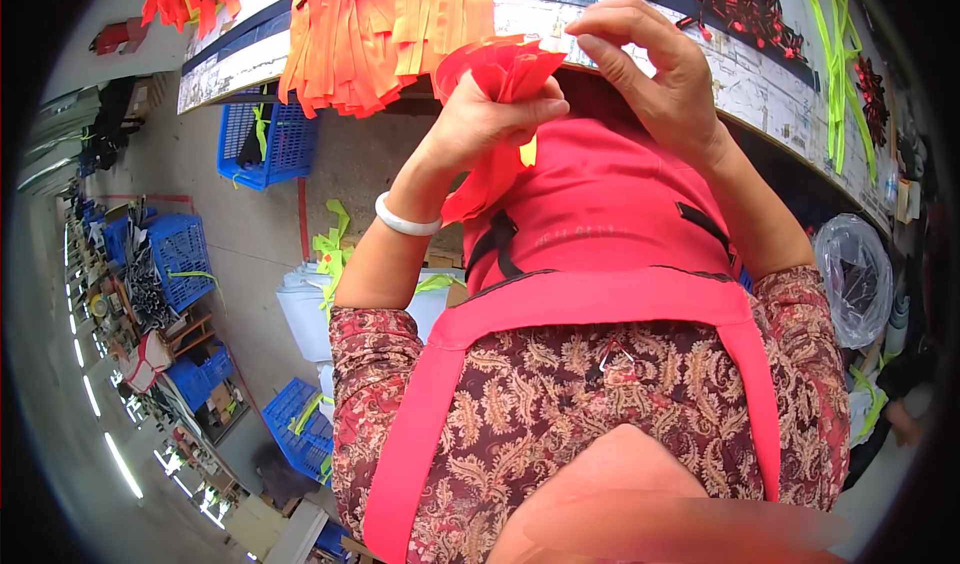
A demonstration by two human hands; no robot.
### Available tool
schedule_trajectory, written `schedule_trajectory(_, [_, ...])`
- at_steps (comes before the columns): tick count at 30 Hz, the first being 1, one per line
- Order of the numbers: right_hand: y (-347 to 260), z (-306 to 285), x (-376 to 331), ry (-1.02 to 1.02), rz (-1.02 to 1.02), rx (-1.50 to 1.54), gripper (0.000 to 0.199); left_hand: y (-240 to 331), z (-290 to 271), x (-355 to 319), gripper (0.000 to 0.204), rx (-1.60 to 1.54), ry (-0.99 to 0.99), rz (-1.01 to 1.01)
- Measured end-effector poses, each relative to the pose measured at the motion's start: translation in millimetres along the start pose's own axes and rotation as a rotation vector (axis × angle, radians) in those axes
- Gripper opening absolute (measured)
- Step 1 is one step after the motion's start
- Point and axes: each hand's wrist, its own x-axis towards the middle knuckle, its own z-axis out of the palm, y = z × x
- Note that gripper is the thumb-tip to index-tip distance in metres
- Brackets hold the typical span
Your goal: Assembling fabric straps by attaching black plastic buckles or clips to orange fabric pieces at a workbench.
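My left hand (492, 119), with a white bangle on its wrist, is closed around a bundle of bright orange-red fabric strips (505, 64). The strips' upper ends fan out above the fist, and their tails hang below it in front of the red apron (610, 204). To the right of the bundle, apart from it, my right hand (655, 74) is raised with thumb and forefinger tips close together in a pinch. Whether anything thin is between those tips is too small to make out. Just beyond my left hand, many orange strips (345, 44) drape over the table's near edge.
The worktable (560, 24) has a patchy white top. On it lie a pile of small black-and-red pieces (740, 9) and yellow-green strips (835, 64). Blue plastic baskets (265, 139) stand on the floor at left. A clear plastic bag (852, 279) is at right.
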Motion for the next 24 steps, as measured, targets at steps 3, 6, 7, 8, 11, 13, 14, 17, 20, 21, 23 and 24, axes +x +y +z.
schedule_trajectory(3, [-1.5,12.0,0.1,-0.083,-0.069,-0.018,0.012,-3.4,1.0,1.1,0.010,0.047,-0.020,-0.035])
schedule_trajectory(6, [-6.3,14.0,-16.6,-0.125,-0.022,0.067,0.010,-9.3,-3.0,-1.7,0.010,-0.038,0.041,-0.013])
schedule_trajectory(7, [-9.2,15.5,-22.4,-0.127,0.009,0.100,0.008,-12.1,-3.4,-2.7,0.010,-0.042,0.045,-0.017])
schedule_trajectory(8, [-9.1,17.7,-26.8,-0.129,0.013,0.104,0.008,-14.8,-3.8,-3.4,0.011,-0.019,0.068,-0.017])
schedule_trajectory(11, [-7.4,19.7,-35.6,-0.178,0.167,0.199,0.010,-20.6,-1.4,-5.3,0.015,0.007,0.075,-0.021])
schedule_trajectory(13, [-10.3,22.3,-35.9,-0.156,0.285,0.252,0.011,-24.8,-0.9,-5.5,0.025,0.059,0.041,0.032])
schedule_trajectory(14, [-11.8,24.3,-35.4,-0.135,0.397,0.303,0.012,-27.3,-1.5,-5.1,0.025,0.058,0.041,0.029])
schedule_trajectory(17, [-15.2,25.6,-35.5,-0.104,0.442,0.314,0.015,-30.6,0.7,-5.0,0.030,0.104,0.040,0.063])
schedule_trajectory(20, [-10.0,27.5,-38.7,-0.119,0.329,0.164,0.016,-35.3,0.0,-5.0,0.029,0.130,0.042,0.084])
schedule_trajectory(21, [-6.8,27.6,-39.7,-0.120,0.187,0.049,0.016,-36.0,-1.3,-5.0,0.029,0.130,0.041,0.081])
schedule_trajectory(23, [-3.5,26.4,-38.8,-0.110,0.065,-0.083,0.016,-37.7,-4.4,-5.2,0.027,0.152,0.014,0.082])
schedule_trajectory(24, [-2.6,25.6,-38.2,-0.103,-0.062,-0.214,0.016,-39.9,-4.5,-5.3,0.027,0.150,0.015,0.079])
